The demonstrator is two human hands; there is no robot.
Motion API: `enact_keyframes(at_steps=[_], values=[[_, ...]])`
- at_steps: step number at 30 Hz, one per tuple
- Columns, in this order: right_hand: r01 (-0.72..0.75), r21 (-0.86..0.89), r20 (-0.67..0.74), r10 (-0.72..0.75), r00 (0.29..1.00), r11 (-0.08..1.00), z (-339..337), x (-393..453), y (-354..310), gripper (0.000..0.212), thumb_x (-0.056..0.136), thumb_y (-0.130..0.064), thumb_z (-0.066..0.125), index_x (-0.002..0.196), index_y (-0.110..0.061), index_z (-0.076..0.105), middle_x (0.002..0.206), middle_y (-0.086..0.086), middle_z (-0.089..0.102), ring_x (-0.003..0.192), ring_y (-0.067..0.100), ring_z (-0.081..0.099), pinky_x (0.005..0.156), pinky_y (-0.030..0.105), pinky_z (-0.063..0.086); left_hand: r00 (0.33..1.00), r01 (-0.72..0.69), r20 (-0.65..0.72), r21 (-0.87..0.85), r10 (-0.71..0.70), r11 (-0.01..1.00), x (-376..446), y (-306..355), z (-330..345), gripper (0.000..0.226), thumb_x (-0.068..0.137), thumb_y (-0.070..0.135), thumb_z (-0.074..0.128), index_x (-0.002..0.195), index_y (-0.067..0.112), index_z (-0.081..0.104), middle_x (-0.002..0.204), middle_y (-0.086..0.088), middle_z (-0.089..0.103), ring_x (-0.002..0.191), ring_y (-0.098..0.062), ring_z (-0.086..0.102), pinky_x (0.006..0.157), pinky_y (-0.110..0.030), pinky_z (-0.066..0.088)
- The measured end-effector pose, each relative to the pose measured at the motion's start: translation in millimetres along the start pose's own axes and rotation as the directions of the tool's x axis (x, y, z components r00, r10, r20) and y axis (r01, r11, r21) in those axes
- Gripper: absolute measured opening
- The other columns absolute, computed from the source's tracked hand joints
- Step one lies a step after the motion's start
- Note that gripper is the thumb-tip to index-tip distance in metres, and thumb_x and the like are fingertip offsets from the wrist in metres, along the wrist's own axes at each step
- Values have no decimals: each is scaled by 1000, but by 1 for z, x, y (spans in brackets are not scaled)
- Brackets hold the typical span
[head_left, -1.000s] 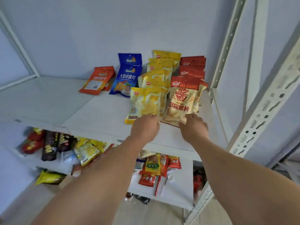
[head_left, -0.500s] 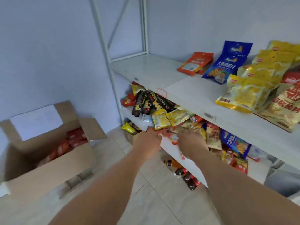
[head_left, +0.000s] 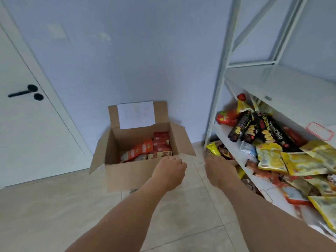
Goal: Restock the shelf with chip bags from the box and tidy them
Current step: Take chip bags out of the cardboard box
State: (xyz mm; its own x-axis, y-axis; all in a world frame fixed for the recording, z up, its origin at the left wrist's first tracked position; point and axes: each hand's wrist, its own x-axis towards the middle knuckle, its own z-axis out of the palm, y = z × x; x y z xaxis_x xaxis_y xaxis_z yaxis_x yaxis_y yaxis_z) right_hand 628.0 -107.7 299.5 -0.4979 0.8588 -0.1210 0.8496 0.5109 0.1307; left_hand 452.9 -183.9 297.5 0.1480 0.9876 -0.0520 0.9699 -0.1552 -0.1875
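Your left hand [head_left: 168, 169] hangs empty with fingers loosely curled, just short of the box [head_left: 138, 160], whose flaps stand open for reaching in. Beyond its knuckles lie the chip bags [head_left: 147, 149], red and orange, packed flat. Your right hand [head_left: 219, 169] is empty too, fingers extended, beside the cluttered shelf [head_left: 241, 159].

A brown cardboard box [head_left: 138, 160] is set on the floor against the wall, its flaps folded open and a white sheet stuck to the rear flap. Red and orange chip bags [head_left: 151, 148] are piled inside, toward its right wall. On the white metal shelf [head_left: 225, 135], yellow, black and red bags [head_left: 269, 157] are heaped untidily along the middle tier's front edge.
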Motion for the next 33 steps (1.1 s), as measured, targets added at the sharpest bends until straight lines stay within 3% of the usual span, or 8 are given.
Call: enact_keyframes(at_steps=[4, 8, 11, 19, 22, 28, 31, 33], values=[[46, 72, 21, -48, 999, 996, 2, 68, -60, 31, 101, -24, 35, 122, -22, 57, 123, -1, 61, 117, 23, 56, 96, 39, 46, 990, 139, 47, -117, -134, 983, 4, -78, 38, 28, 105, 25, 39, 121, 17, 62, 120, -4, 66, 106, -27, 62, 86, -41, 47], [50, 203, 56, -62, 996, 978, 5, 133, -99, 30, 103, -21, 38, 127, -21, 56, 128, 3, 61, 119, 26, 57, 91, 36, 45, 961, 272, 105, -172, -257, 947, 21, -138, 73, 30, 105, 27, 38, 122, 18, 61, 121, -4, 67, 108, -25, 63, 85, -38, 47], [16, 377, 87, -53, 995, 926, 27, 198, -122, 27, 103, -29, 38, 117, -19, 59, 120, 5, 64, 109, 28, 59, 86, 37, 47, 926, 370, 153, -204, -344, 906, 42, -183, 102, 29, 106, 30, 37, 118, 19, 61, 120, -2, 67, 107, -22, 63, 83, -36, 48], [-129, 646, 276, -74, 958, 752, 75, 346, -186, 28, 105, -40, 40, 106, -19, 59, 105, 2, 64, 97, 24, 59, 81, 38, 47, 755, 651, 375, -330, -538, 684, 92, -296, 181, 30, 106, 43, 43, 123, 25, 58, 119, 7, 65, 102, -14, 64, 85, -32, 56], [-226, 695, 367, -67, 928, 683, 97, 385, -208, 27, 103, -43, 42, 100, -20, 56, 104, 4, 65, 97, 26, 60, 83, 38, 47, 699, 712, 462, -373, -546, 595, 108, -332, 213, 33, 103, 44, 47, 130, 26, 57, 124, 6, 63, 109, -15, 63, 89, -35, 56], [-466, 698, 533, 40, 845, 543, 148, 456, -259, 36, 104, -44, 43, 113, -15, 62, 100, 1, 59, 90, 17, 51, 79, 31, 41, 613, 787, 638, -442, -465, 431, 159, -404, 297, 43, 101, 43, 53, 140, 25, 51, 132, 2, 58, 113, -16, 62, 90, -33, 54], [-635, 668, 643, 129, 755, 387, 178, 487, -281, 27, 104, -43, 44, 108, -19, 55, 98, 0, 55, 90, 16, 50, 78, 30, 39, 588, 806, 707, -472, -393, 357, 185, -437, 345, 51, 99, 49, 56, 143, 26, 47, 134, 2, 56, 117, -18, 61, 98, -39, 55], [-736, 632, 721, 165, 673, 241, 206, 507, -301, 27, 103, -46, 45, 102, -21, 54, 97, 1, 59, 92, 19, 55, 82, 34, 46, 566, 823, 742, -482, -359, 301, 201, -458, 382, 59, 97, 52, 59, 147, 25, 43, 139, 0, 54, 122, -19, 60, 102, -42, 53]])
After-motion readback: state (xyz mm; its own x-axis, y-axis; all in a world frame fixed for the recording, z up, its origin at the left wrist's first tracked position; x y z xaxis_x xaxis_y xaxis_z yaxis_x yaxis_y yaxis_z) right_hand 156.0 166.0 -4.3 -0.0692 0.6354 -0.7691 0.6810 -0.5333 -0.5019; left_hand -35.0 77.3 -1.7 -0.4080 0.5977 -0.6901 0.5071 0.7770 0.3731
